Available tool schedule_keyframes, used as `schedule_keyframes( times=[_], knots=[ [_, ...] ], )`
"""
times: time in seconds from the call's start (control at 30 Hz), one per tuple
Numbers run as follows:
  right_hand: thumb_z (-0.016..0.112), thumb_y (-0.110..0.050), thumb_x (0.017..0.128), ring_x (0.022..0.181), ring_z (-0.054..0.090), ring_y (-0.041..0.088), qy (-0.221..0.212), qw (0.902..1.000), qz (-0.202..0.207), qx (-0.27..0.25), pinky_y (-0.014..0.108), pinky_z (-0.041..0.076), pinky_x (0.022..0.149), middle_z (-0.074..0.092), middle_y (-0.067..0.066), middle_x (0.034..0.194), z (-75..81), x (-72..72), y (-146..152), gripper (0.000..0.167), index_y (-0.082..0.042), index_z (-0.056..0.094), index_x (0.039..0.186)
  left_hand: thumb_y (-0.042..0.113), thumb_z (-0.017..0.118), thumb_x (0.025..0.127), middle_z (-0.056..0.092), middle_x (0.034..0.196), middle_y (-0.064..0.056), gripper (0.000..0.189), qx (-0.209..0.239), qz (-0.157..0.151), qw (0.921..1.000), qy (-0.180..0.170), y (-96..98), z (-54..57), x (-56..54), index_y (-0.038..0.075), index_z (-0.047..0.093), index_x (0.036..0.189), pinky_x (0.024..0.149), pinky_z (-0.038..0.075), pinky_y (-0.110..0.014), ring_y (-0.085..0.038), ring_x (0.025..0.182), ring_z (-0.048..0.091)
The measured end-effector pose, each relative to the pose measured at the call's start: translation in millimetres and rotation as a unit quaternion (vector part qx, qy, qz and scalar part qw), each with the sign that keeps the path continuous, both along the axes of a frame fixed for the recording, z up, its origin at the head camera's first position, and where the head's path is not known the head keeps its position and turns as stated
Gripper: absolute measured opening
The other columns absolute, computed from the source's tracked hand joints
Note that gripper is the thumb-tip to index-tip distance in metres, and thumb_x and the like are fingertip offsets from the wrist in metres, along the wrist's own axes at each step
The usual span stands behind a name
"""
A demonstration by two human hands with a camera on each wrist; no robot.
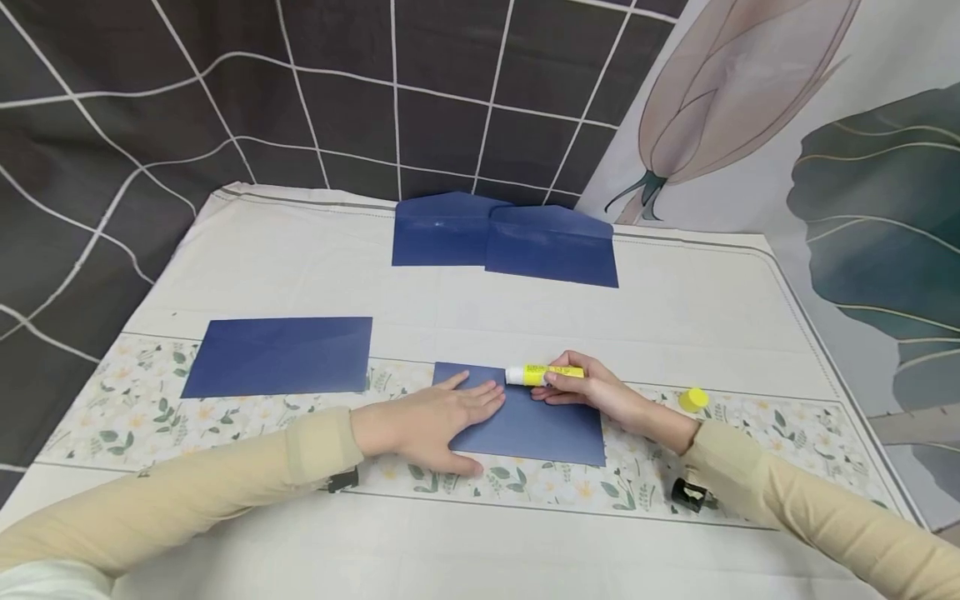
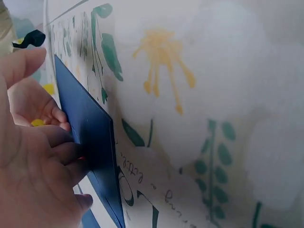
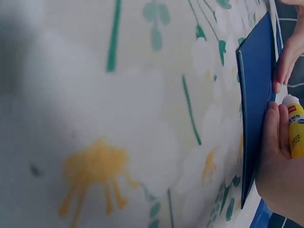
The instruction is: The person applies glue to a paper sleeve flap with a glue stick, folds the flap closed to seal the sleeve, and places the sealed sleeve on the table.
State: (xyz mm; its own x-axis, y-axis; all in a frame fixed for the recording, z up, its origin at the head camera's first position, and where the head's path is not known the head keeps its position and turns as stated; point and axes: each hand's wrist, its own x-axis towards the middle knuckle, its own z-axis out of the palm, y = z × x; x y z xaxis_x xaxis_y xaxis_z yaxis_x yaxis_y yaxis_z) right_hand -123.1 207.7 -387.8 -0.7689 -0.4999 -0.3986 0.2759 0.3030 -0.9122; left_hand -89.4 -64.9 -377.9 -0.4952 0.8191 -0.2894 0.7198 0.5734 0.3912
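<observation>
Between the thumb and fingers of my right hand (image 1: 592, 389) is a yellow glue stick (image 1: 557, 375), uncapped, its white end pointing left. The last fingers of that hand rest at a flat dark blue paper piece (image 1: 540, 425), beneath the glue stick. My left hand (image 1: 442, 418) lies spread over the left part of the same paper, fingers extended and thumb off its near edge. In the right wrist view the glue stick (image 3: 295, 126) shows its label, above the fingers at the blue paper (image 3: 256, 99).
A yellow cap (image 1: 693, 400) stands right of the right hand. Another blue paper rectangle (image 1: 281, 357) lies to the left. Two blue envelopes (image 1: 442, 242) with raised flaps overlap at the back edge of the table, over a white cloth (image 1: 315, 258) with a floral band.
</observation>
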Motion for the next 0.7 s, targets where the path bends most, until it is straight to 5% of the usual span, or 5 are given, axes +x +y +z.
schedule_keyframes(
  times=[0.23,0.43,0.57,0.7],
  knots=[
    [0.053,-0.020,0.098,0.099,0.069,0.010,-0.002,1.0000,0.004,-0.002,0.027,0.055,0.089,0.068,0.020,0.112,0.9,-1.4,1,0.030,0.003,0.044,0.114,0.050,0.060,0.088,0.016,0.161,-0.004,0.086,0.016,0.008,0.9996,-0.021,-2.6,-1.9,-2.8,0.008,0.022,0.153,0.122,0.000,-0.048,-0.016,0.150,0.012],
    [0.051,-0.021,0.100,0.096,0.071,0.013,-0.052,0.9959,-0.022,-0.071,0.028,0.055,0.089,0.072,0.006,0.102,9.2,-8.7,6,0.023,-0.001,0.044,0.109,0.034,0.072,0.081,0.046,0.147,-0.005,0.077,0.093,0.068,0.9930,0.026,-10.1,-4.3,-16.1,0.010,0.039,0.147,0.120,0.020,-0.046,-0.023,0.139,0.038],
    [0.049,-0.020,0.101,0.096,0.071,0.014,-0.043,0.9929,-0.041,-0.104,0.027,0.055,0.089,0.073,0.003,0.099,18.2,-15.1,10,0.017,-0.003,0.045,0.103,0.046,0.080,0.071,0.051,0.139,-0.006,0.093,0.083,0.107,0.9896,0.050,-14.4,0.6,-29.3,0.010,0.039,0.146,0.113,0.032,-0.045,-0.023,0.131,0.043],
    [0.048,-0.017,0.101,0.096,0.071,0.015,-0.039,0.9897,-0.056,-0.126,0.027,0.055,0.088,0.073,0.003,0.097,25.6,-19.2,12,0.013,-0.005,0.047,0.100,0.057,0.084,0.060,0.052,0.133,-0.006,0.111,0.061,0.104,0.9916,0.047,-13.3,4.1,-39.8,0.010,0.036,0.148,0.101,0.040,-0.042,-0.022,0.123,0.044]
  ],
)
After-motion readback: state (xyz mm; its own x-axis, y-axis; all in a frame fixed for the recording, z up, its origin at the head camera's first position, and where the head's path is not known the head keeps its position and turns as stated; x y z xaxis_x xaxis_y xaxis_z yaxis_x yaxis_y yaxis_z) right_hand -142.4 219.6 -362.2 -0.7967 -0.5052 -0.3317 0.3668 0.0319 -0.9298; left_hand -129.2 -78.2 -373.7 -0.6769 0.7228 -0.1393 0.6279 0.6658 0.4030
